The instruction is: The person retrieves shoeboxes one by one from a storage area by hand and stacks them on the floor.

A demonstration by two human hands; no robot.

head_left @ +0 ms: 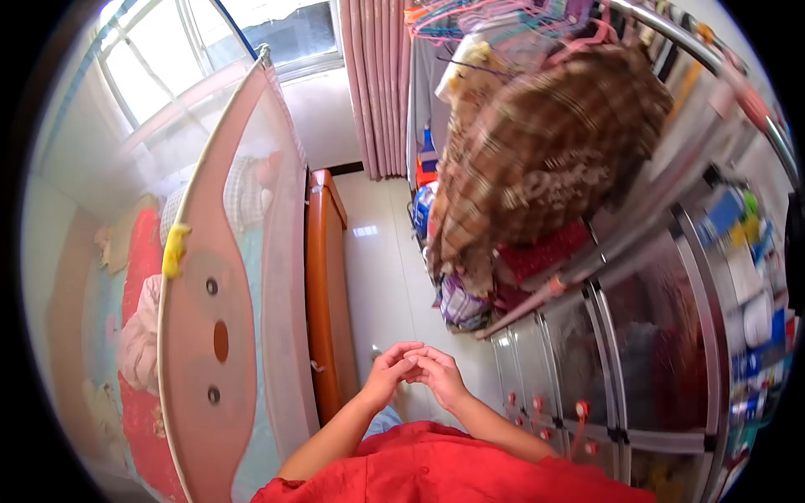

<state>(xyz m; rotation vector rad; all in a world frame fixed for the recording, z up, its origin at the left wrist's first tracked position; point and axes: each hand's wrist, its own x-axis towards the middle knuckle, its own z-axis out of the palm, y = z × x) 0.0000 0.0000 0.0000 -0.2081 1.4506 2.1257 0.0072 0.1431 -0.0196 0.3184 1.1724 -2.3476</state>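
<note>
In front of the red shirt (444, 465), my left hand (388, 371) and my right hand (439, 375) meet at the fingers. The fingers of each are bent inward and held together, overlapping at the tips. No object shows in either hand; the inner side of the palms is hidden. Both forearms reach in from the bottom of the view. Below the hands lies the pale tiled floor (381, 277), and a bit of blue trouser leg (383, 422) shows under my left wrist.
To the left stands a bed with a pink mesh guard (210, 293) and a wooden bed end (327, 285). A brown plaid garment (553, 159) hangs from a rack at right, above clear-fronted drawers (654, 352). A pink curtain (375, 92) hangs by the window.
</note>
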